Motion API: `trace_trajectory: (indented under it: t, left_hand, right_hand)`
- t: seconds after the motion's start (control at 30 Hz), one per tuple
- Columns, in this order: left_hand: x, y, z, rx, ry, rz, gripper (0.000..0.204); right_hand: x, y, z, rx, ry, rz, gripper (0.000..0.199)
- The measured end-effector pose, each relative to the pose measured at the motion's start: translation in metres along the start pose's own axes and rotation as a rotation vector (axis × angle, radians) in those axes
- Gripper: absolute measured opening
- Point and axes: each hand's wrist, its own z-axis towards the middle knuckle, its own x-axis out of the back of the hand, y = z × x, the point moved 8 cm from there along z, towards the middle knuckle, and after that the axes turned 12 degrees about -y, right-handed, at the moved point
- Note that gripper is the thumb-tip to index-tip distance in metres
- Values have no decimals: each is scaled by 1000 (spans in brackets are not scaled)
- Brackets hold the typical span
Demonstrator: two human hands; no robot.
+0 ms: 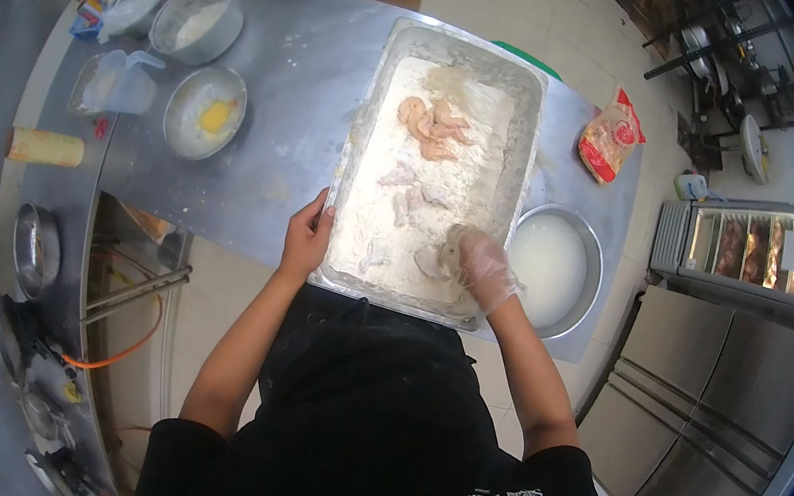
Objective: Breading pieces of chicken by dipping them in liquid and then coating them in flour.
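A metal tray [521,144] of flour [486,184] sits at the edge of a steel table [284,113], right in front of a person. The bare left hand [303,244] is clamped on the tray's left rim, near the close end. The right hand [484,272], in a clear glove, reaches into the flour at the near right, by a coated piece [427,263]; I cannot tell whether its fingers are closed on anything. More floured pieces [414,196] lie mid-tray, and pinkish meat [432,130] is heaped toward the far end. Just right of the tray stands a round pan [595,274] of white liquid [548,258]; a red bag [612,136] lies beyond it.
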Motion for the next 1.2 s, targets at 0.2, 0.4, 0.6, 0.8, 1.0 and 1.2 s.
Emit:
trace_trajectory:
  t: [0.2, 0.4, 0.6, 0.8, 1.0, 1.2]
  left_hand:
    - [-2, 11, 2, -108, 18, 35, 41]
    - [-6, 8, 3, -29, -34, -24, 41]
    - [1, 5, 0, -67, 11, 5, 39]
    - [5, 5, -3, -17, 22, 10, 39]
    - [-1, 6, 2, -25, -4, 9, 39]
    - [-3, 2, 3, 44, -25, -5, 40]
  right_hand:
    - [-54, -57, 45, 182, -241, -160, 14]
    - [-87, -53, 69, 126, -378, -121, 16]
    - [-99, -60, 69, 215, -844, 505, 22]
    - [-53, -40, 78, -116, -403, 574, 28]
    - [-95, -65, 93, 222, 29, -73, 32]
    - [-69, -89, 87, 238, -625, -202, 37]
